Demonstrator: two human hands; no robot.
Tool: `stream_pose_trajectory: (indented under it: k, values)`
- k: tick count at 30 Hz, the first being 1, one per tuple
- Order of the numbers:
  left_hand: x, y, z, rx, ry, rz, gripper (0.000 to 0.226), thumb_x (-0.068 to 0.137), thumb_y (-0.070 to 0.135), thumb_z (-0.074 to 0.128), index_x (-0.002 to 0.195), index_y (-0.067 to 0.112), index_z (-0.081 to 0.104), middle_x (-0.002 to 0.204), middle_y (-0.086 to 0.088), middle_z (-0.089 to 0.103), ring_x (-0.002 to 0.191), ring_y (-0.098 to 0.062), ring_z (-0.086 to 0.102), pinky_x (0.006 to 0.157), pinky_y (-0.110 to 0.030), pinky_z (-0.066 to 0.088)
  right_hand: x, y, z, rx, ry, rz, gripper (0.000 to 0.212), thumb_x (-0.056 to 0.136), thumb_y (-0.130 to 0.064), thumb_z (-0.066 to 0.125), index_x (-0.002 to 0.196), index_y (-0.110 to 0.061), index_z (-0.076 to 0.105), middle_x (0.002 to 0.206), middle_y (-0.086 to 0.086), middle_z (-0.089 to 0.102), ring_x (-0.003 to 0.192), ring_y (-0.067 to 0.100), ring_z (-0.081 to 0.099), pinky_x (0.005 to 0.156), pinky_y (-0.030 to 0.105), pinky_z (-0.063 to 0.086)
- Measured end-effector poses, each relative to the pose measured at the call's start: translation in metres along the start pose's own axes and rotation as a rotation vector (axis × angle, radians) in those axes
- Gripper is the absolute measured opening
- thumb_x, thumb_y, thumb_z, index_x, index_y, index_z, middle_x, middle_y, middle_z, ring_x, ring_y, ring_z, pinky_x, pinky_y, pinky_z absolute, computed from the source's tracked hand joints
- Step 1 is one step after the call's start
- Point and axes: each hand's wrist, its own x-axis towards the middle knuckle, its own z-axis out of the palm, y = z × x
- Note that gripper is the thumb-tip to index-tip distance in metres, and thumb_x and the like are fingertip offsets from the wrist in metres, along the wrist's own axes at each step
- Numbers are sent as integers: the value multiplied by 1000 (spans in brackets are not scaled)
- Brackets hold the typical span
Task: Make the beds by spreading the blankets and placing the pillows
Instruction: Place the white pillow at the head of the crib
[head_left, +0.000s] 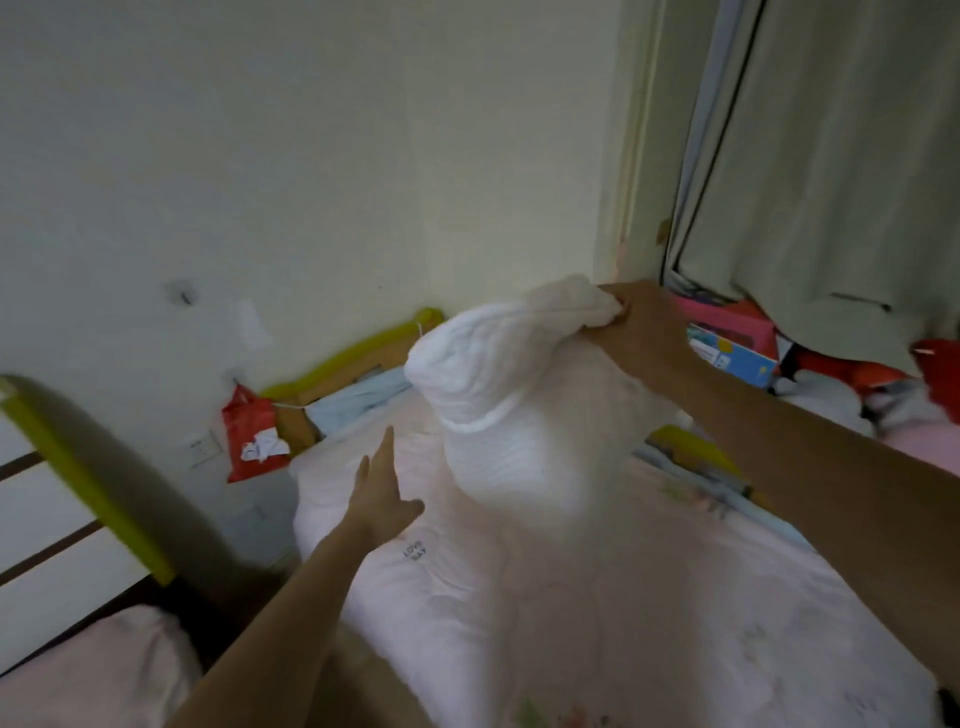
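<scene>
A white pillow (498, 384) hangs tilted above the head of the bed, blurred by motion. My right hand (636, 317) grips its bunched top corner and holds it up. My left hand (382, 493) reaches forward with straight fingers over the pale pink blanket (571, 597), just left of the pillow; touching or not, I cannot tell. The blanket is spread over the bed. A light blue pillow or sheet (358, 400) shows at the headboard end.
The bed's wooden headboard with yellow-green padding (358, 348) stands against the wall. A red packet (252, 436) hangs beside it. A second bed frame (78, 467) is at left. Curtains (831, 156), a pink box (737, 327) and red items lie at right.
</scene>
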Motion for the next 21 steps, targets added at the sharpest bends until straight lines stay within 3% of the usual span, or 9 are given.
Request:
stream_pose_trajectory:
  k: [3,5,7,11,13,14,16,18,21]
  values:
    - [22,-1,-4,144,-23,17,129,68,43,82,152,22,-13,160,5,-4,147,-31,-11,116,-53,4,24,-2,32,151,-31,-27,24,79,-25,66,57,-24,56,59,-5,53,66,10,52,58,33,39]
    - [52,0,-6,115,69,64,125,55,64,81,152,24,13,157,5,17,147,-32,7,117,-55,13,42,6,60,209,-92,-46,24,74,-35,63,55,-23,56,58,-5,56,65,11,55,56,38,43]
    - [87,-16,1,-18,108,66,110,42,79,76,135,27,48,140,2,51,133,-26,43,107,-54,37,59,19,89,235,-128,-47,27,71,-42,62,61,-17,64,64,3,66,69,17,63,59,46,49]
    - [102,-1,-1,-118,165,-6,77,58,70,55,116,21,64,121,-5,65,114,-26,59,96,-39,48,93,36,138,119,-180,54,28,77,-42,62,52,-31,56,61,-5,57,70,16,57,65,42,48]
    - [122,5,-3,-96,205,13,57,73,56,58,116,19,65,120,-6,65,113,-27,60,93,-37,48,111,44,162,-104,-367,128,13,84,-39,65,80,-27,67,86,5,67,88,23,63,80,38,50]
    - [131,11,-7,-92,231,9,43,80,45,62,112,17,67,117,-7,67,109,-28,61,90,-36,49,117,47,169,-184,-472,149,28,85,-35,67,107,-17,66,109,11,66,104,26,61,88,36,47]
    - [155,12,-19,-129,255,-4,24,81,33,66,98,15,70,101,-8,72,96,-26,66,80,-36,52,137,52,187,-188,-573,256,71,83,-23,71,142,-6,36,139,17,47,125,31,48,98,36,42]
    - [175,11,-31,-152,225,25,26,73,37,68,88,15,71,89,-6,73,86,-22,68,73,-33,53,151,57,200,-161,-491,314,96,80,-15,71,151,-10,7,144,18,33,128,35,42,101,43,42]
    - [204,11,-52,1,145,80,31,72,37,66,91,12,71,92,-7,73,88,-23,68,73,-32,51,163,65,214,-400,-457,47,117,70,-20,78,151,-27,-6,155,9,17,140,31,26,111,45,31]
